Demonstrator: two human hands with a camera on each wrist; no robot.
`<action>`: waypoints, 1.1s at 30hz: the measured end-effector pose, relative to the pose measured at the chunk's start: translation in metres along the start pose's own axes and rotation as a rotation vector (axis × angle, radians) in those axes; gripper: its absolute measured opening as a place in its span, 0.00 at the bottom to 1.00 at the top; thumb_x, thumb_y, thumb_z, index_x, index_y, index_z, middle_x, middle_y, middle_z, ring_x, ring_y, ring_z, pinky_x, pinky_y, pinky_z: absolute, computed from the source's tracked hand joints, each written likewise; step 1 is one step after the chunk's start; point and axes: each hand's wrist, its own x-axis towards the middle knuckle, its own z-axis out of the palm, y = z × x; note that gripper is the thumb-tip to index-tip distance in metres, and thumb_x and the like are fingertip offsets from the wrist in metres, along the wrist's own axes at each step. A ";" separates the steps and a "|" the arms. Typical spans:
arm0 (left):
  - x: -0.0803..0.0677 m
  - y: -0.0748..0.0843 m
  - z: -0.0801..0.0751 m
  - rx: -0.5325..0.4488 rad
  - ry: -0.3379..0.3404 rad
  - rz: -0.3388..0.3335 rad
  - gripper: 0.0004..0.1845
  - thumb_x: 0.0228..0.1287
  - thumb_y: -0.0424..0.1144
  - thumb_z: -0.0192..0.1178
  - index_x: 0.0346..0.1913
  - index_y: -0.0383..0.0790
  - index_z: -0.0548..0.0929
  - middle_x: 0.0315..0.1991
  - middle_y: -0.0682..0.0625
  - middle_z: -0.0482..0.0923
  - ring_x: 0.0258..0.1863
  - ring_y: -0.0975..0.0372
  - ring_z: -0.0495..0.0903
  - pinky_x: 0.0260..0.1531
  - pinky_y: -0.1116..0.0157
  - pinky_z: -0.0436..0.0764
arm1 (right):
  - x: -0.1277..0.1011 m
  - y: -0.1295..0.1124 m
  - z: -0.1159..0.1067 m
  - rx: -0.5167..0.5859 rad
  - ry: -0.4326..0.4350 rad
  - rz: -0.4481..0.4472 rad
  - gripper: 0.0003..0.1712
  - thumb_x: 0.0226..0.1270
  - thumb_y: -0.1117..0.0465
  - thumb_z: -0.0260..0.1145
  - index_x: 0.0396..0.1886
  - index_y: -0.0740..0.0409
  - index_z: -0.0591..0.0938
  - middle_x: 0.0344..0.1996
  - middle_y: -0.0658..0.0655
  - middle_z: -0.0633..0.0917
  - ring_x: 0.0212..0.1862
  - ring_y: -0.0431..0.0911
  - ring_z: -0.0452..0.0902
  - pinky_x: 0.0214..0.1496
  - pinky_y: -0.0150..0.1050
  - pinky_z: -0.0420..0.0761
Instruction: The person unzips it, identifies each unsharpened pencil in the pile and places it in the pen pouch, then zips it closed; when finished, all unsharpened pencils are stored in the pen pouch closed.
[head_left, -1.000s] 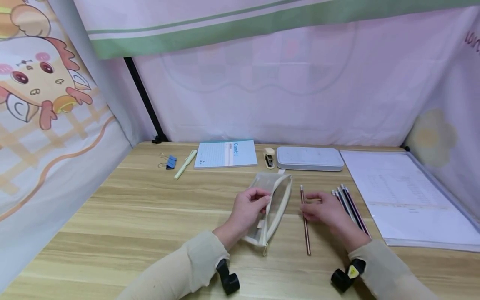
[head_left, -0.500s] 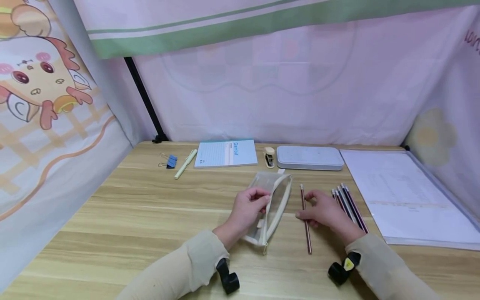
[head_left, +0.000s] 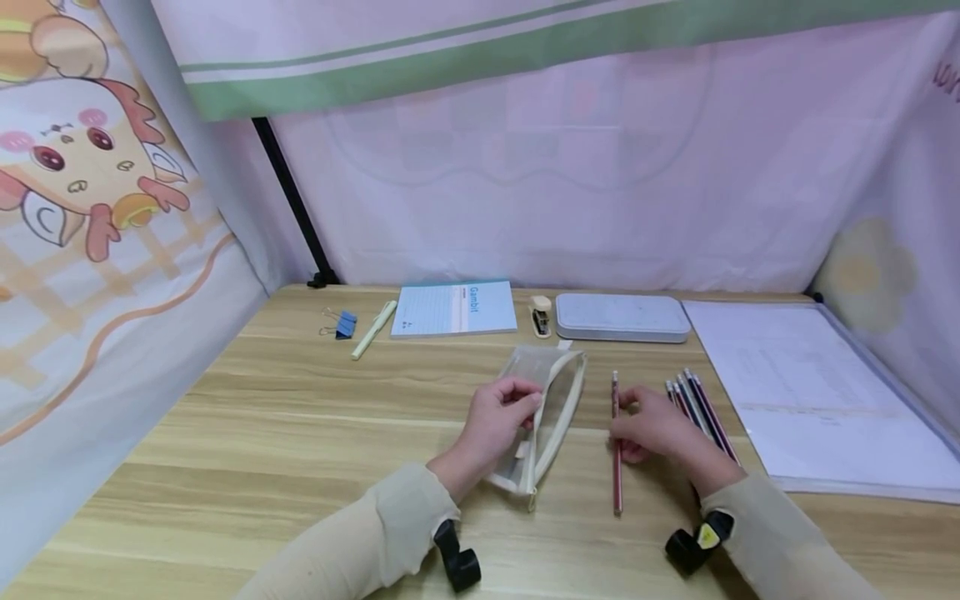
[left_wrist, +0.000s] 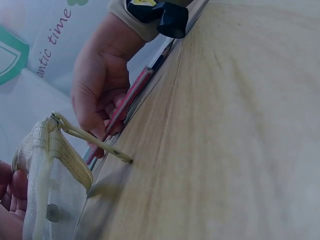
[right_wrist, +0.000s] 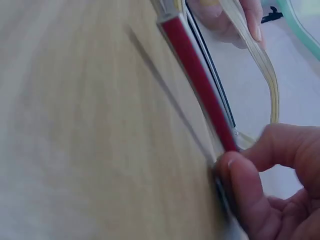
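My left hand (head_left: 525, 402) grips the open edge of a clear mesh pencil pouch (head_left: 553, 398) with a cream zipper, lying on the wooden table (head_left: 300, 417). The pouch (left_wrist: 47, 185) and its zipper pull (left_wrist: 95, 142) show up close in the left wrist view. My right hand (head_left: 624, 423) pinches a red pencil (head_left: 616, 450) near its middle, just right of the pouch. In the right wrist view the red pencil (right_wrist: 197, 80) is held between thumb (right_wrist: 247, 195) and fingers, slightly off the wood. Several dark striped pencils (head_left: 697, 410) lie right of that hand.
Along the back of the table are a blue binder clip (head_left: 343, 323), a pale green pen (head_left: 372, 329), a light blue notebook (head_left: 453, 308), a small stapler (head_left: 538, 315) and a grey case (head_left: 621, 317). A clear folder with paper (head_left: 810, 392) covers the right side. Fabric curtains surround the table.
My right hand has closed its fingers on the red pencil, whose far end swung a little to the right. The left hand and pouch stayed put.
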 end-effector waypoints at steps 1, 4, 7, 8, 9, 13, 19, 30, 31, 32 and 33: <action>0.000 0.000 0.000 0.002 0.000 0.002 0.08 0.58 0.28 0.59 0.39 0.25 0.80 0.24 0.52 0.75 0.20 0.67 0.72 0.23 0.74 0.75 | 0.000 0.001 0.000 0.060 -0.008 0.003 0.27 0.55 0.70 0.58 0.55 0.74 0.63 0.21 0.59 0.79 0.19 0.43 0.76 0.23 0.36 0.81; 0.000 0.000 0.000 0.006 0.003 -0.004 0.08 0.57 0.28 0.59 0.39 0.25 0.80 0.24 0.52 0.75 0.20 0.67 0.72 0.23 0.74 0.75 | 0.001 0.004 0.001 0.247 -0.027 0.006 0.24 0.59 0.70 0.55 0.54 0.75 0.63 0.23 0.57 0.80 0.22 0.42 0.77 0.26 0.34 0.82; 0.000 -0.001 0.001 0.000 0.000 -0.003 0.08 0.57 0.27 0.59 0.39 0.25 0.80 0.24 0.52 0.75 0.20 0.67 0.72 0.22 0.74 0.75 | 0.002 0.004 0.002 0.398 -0.026 -0.021 0.24 0.62 0.69 0.54 0.55 0.75 0.62 0.24 0.54 0.80 0.24 0.40 0.78 0.28 0.32 0.82; 0.000 -0.001 0.001 -0.004 -0.002 -0.003 0.08 0.57 0.27 0.59 0.39 0.25 0.80 0.24 0.52 0.74 0.20 0.67 0.72 0.22 0.74 0.75 | 0.001 0.003 0.003 0.440 -0.021 -0.032 0.24 0.63 0.69 0.54 0.56 0.75 0.61 0.24 0.54 0.80 0.24 0.39 0.79 0.29 0.31 0.82; -0.001 -0.001 0.001 -0.006 -0.004 -0.002 0.09 0.57 0.27 0.59 0.39 0.25 0.80 0.24 0.52 0.74 0.20 0.67 0.72 0.22 0.74 0.74 | 0.001 0.002 0.004 0.482 -0.015 -0.044 0.25 0.63 0.69 0.54 0.57 0.76 0.60 0.24 0.53 0.81 0.25 0.39 0.79 0.30 0.31 0.82; -0.001 0.000 0.002 -0.013 -0.005 0.000 0.09 0.57 0.27 0.59 0.39 0.25 0.80 0.24 0.52 0.74 0.20 0.67 0.72 0.22 0.74 0.74 | 0.002 -0.006 0.012 0.626 0.004 -0.058 0.25 0.63 0.71 0.54 0.57 0.74 0.59 0.23 0.53 0.81 0.24 0.39 0.80 0.32 0.32 0.82; 0.000 0.000 0.006 -0.015 -0.007 -0.003 0.09 0.56 0.27 0.59 0.39 0.26 0.80 0.25 0.51 0.76 0.21 0.67 0.72 0.23 0.73 0.75 | 0.006 -0.015 0.031 0.673 -0.011 -0.056 0.23 0.64 0.71 0.54 0.56 0.74 0.59 0.22 0.54 0.82 0.23 0.40 0.80 0.31 0.32 0.83; 0.000 0.000 0.010 0.013 0.002 -0.002 0.08 0.56 0.28 0.60 0.39 0.27 0.81 0.26 0.52 0.77 0.22 0.67 0.73 0.24 0.74 0.74 | 0.005 -0.023 0.059 0.651 -0.077 -0.045 0.21 0.62 0.71 0.54 0.53 0.73 0.62 0.24 0.54 0.81 0.23 0.39 0.79 0.30 0.31 0.82; 0.000 0.000 0.010 0.016 0.000 -0.001 0.08 0.56 0.28 0.60 0.39 0.27 0.81 0.26 0.51 0.77 0.22 0.67 0.73 0.24 0.74 0.74 | 0.006 -0.024 0.060 0.644 -0.082 -0.045 0.21 0.62 0.71 0.54 0.53 0.73 0.61 0.24 0.54 0.81 0.23 0.39 0.79 0.29 0.30 0.81; 0.000 0.001 0.011 0.017 -0.003 -0.002 0.08 0.56 0.28 0.60 0.39 0.27 0.81 0.26 0.51 0.77 0.22 0.67 0.73 0.24 0.74 0.75 | 0.006 -0.023 0.062 0.636 -0.084 -0.046 0.22 0.62 0.71 0.54 0.54 0.74 0.61 0.24 0.53 0.81 0.23 0.38 0.78 0.29 0.30 0.81; 0.000 0.001 0.011 0.019 -0.007 -0.001 0.08 0.56 0.29 0.60 0.39 0.27 0.81 0.26 0.51 0.77 0.22 0.67 0.73 0.24 0.73 0.75 | 0.007 -0.023 0.063 0.629 -0.083 -0.046 0.22 0.63 0.70 0.54 0.55 0.75 0.62 0.24 0.53 0.81 0.23 0.38 0.78 0.29 0.29 0.81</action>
